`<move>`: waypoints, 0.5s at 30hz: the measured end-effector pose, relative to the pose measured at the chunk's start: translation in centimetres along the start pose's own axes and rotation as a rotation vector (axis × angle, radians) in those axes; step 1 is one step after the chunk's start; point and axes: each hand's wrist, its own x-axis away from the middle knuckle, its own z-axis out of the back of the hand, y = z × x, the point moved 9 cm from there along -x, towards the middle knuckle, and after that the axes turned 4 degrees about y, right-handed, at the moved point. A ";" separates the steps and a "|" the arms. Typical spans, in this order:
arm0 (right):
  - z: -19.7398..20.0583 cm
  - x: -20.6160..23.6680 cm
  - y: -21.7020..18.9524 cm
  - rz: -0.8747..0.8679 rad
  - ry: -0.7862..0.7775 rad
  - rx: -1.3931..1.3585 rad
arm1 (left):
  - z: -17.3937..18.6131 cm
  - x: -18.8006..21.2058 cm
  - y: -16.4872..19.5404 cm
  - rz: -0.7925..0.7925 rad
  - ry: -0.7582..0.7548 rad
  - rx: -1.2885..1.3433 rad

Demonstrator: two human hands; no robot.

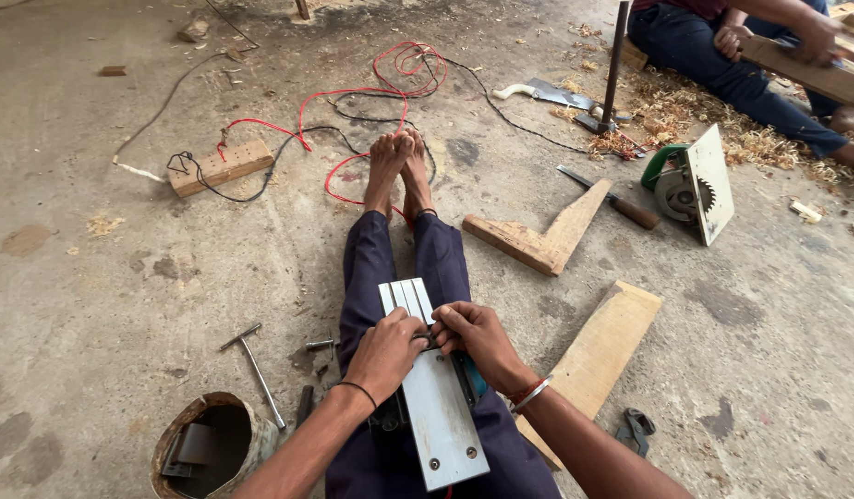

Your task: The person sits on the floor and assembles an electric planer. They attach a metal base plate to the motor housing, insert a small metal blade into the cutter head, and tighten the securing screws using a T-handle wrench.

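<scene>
An electric planer lies upside down on my lap, its grey metal sole plate facing up and a teal body showing at its right side. My left hand and my right hand meet over the gap in the middle of the sole. Both sets of fingers are pinched on something small there, which the fingers hide. My legs stretch out ahead on the concrete floor.
A T-handled wrench and small metal parts lie left of my leg, beside a round container. A plank, a wooden L-piece, a chisel, a circular saw, cables. Another person sits at far right.
</scene>
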 end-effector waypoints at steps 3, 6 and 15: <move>-0.1 0.0 0.0 0.007 -0.006 -0.003 | -0.3 -0.2 -0.5 0.028 -0.019 -0.015; 0.2 0.0 0.1 -0.007 0.033 0.025 | -1.1 -0.3 -1.6 0.192 -0.097 -0.043; -0.1 0.5 -0.2 -0.011 0.000 -0.048 | -0.7 0.1 -0.6 0.108 -0.132 -0.017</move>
